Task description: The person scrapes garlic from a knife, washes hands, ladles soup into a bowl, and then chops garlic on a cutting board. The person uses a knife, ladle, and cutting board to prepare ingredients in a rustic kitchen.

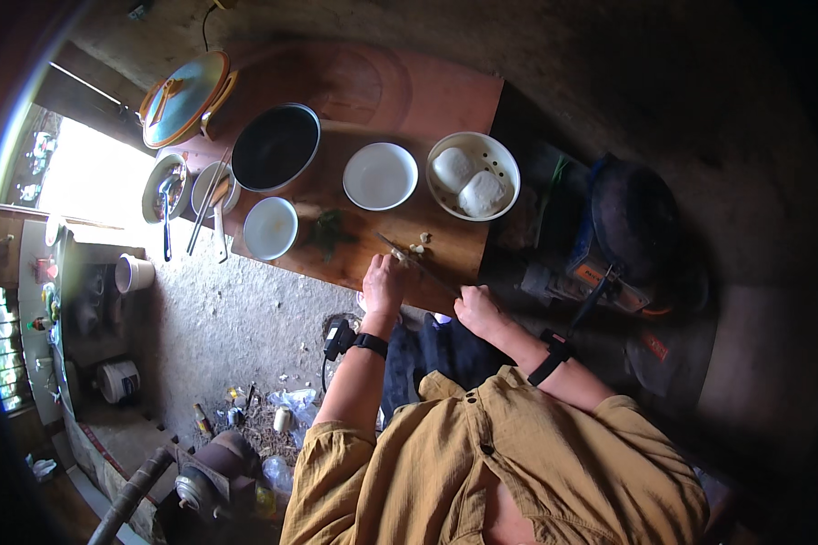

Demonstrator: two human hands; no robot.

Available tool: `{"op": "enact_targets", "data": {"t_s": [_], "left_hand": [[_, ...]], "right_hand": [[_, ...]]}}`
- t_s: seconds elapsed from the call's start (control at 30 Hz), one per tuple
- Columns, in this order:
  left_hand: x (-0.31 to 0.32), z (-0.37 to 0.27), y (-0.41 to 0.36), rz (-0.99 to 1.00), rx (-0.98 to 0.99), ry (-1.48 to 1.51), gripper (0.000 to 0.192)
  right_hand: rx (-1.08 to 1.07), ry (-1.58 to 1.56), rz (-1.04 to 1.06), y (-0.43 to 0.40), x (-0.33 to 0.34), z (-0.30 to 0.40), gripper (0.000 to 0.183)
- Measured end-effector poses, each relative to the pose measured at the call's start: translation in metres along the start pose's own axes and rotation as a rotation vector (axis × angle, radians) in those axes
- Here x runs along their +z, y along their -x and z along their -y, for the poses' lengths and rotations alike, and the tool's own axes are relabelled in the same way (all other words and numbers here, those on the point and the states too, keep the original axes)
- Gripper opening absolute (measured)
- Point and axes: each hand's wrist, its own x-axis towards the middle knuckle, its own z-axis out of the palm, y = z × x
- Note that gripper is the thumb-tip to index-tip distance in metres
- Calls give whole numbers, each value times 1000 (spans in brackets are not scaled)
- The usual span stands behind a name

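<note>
My right hand [478,310] grips the handle of a kitchen knife [431,271]. The blade slants up and left over the wooden board [354,269]. Just left of the blade, the bent fingers of my left hand [384,278] hold a small pale piece of food [399,255] against the wood, mostly hidden by the fingers. Beyond the blade lie several pale chopped pieces [418,246], possibly garlic. Farther left on the board is a small heap of green leaves [328,231].
Behind the board stand a white bowl [380,176], a steamer bowl [511,180] with two white dough-like lumps [469,180], and a dark pan [276,146]. Another bowl [270,228] sits near the left edge. A lidded pot [187,99] is at the back left; a dark wok [634,211] stands right.
</note>
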Motion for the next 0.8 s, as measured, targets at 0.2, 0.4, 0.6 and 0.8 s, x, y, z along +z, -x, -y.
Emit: {"op": "enact_targets", "data": {"t_s": [0.2,0.4,0.6,0.8], "left_hand": [[-2,0,-1,-1,20,-15,16],[-5,-1,2,9,-96,-2,16],[-11,1,6,-9,-48,-125,18],[-3,5,8,-43,-64,-74,12]], "right_hand": [[16,43,-1,2,1,0,21],[-10,2,51,2,0,3,22],[-46,-15,28,4,-1,6,22],[-39,8,11,4,3,7,21]]}}
